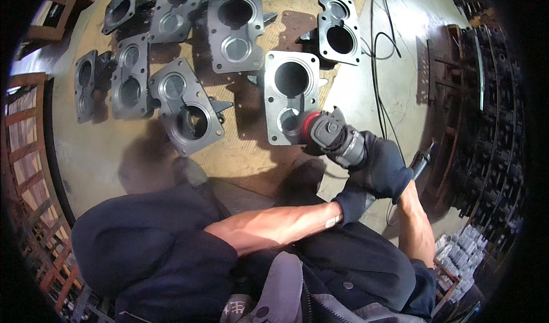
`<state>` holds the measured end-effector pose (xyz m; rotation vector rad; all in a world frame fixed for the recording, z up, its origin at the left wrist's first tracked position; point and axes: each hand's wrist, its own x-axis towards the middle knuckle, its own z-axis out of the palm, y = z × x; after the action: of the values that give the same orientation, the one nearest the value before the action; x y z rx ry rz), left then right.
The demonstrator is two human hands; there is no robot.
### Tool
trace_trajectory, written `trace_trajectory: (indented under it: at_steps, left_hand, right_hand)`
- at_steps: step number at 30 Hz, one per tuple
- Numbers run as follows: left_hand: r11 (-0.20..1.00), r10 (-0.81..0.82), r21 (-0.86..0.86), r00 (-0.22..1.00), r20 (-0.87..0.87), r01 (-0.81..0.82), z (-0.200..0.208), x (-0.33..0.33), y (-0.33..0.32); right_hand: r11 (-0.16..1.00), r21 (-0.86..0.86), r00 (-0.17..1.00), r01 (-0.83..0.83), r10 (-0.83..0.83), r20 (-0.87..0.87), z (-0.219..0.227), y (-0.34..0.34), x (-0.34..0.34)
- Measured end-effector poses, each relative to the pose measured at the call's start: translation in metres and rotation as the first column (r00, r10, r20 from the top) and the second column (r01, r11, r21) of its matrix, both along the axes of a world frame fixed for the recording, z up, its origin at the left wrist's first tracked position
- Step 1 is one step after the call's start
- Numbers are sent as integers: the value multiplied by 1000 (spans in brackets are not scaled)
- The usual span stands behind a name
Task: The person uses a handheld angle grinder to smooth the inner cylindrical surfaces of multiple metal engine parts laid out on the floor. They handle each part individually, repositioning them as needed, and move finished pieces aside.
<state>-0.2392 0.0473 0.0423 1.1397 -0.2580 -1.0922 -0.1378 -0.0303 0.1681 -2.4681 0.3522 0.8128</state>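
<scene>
Both gloved hands are wrapped around the angle grinder (334, 135), and it's hard to tell them apart in that dark bundle. The left hand (357, 194) reaches across from the bare forearm and seems to grip low on the tool's body, fingers closed round it. The right hand (384, 166) is clamped on the rear of the grinder, its arm coming up from the lower right edge.

Look at the red disc (309, 124) on the nose of the tool: it sits right at the lower round opening of the grey metal housing plate (290, 97), touching or all but touching the rim. That plate lies flat on the floor, directly ahead of the person's knees.

So the step in hand, I'd judge, is dressing the edge of that lower bore. The big upper bore on the same plate sits just above, and whether it has been treated I cannot tell.

What comes next calls for a steady two-handed hold and the disc kept flat to the rim, worked round it without digging in.

Further out, more housing plates (186, 108) lie in loose rows to the left and above, on the floor and a brown board (251, 151). A black cable (377, 48) trails off along the floor to the right.
</scene>
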Motion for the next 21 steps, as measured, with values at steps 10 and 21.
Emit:
trace_trajectory:
  at_steps: [10, 21]
  left_hand:
    - [996, -22, 90, 989, 145, 9, 25, 94, -15]
    - [945, 157, -124, 753, -639, -302, -21, -37, -4]
  right_hand:
    - [959, 88, 953, 270, -279, 113, -16, -21, 45]
    - [999, 4, 997, -44, 45, -56, 1, 15, -1]
